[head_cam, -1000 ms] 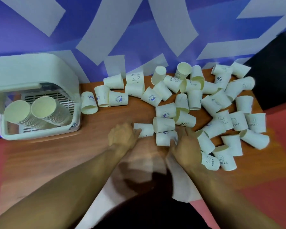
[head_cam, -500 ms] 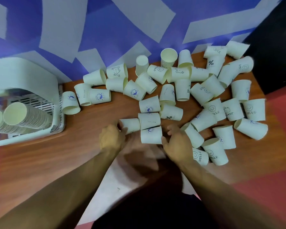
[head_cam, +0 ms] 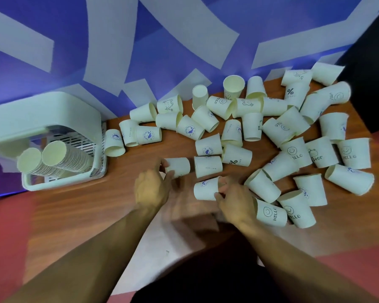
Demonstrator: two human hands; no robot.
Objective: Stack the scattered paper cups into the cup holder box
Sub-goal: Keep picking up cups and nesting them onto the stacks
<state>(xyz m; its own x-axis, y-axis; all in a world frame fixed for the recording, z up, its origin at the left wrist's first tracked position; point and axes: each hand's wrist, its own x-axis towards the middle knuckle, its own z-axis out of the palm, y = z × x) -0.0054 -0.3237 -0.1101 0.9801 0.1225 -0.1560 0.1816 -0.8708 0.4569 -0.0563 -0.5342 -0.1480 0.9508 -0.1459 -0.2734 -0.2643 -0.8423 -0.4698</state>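
Note:
Several white paper cups lie scattered on their sides over the right and far part of a wooden table (head_cam: 79,215). My left hand (head_cam: 151,189) has its fingers around the rim end of one lying cup (head_cam: 178,167). My right hand (head_cam: 234,197) pinches the rim end of another lying cup (head_cam: 206,189), just to the right. Both cups still rest on the table. The white cup holder box (head_cam: 46,119) stands at the far left, with two slanted stacks of cups (head_cam: 61,160) inside it.
A blue and grey patterned wall rises behind the table. A dark panel (head_cam: 372,88) is at the far right. Red floor shows at both sides. A single cup (head_cam: 113,142) lies right beside the box.
The view has shifted, so box and cups sit differently in frame. My left hand has closed onto its cup, and my right hand now grips the cup in front of it.

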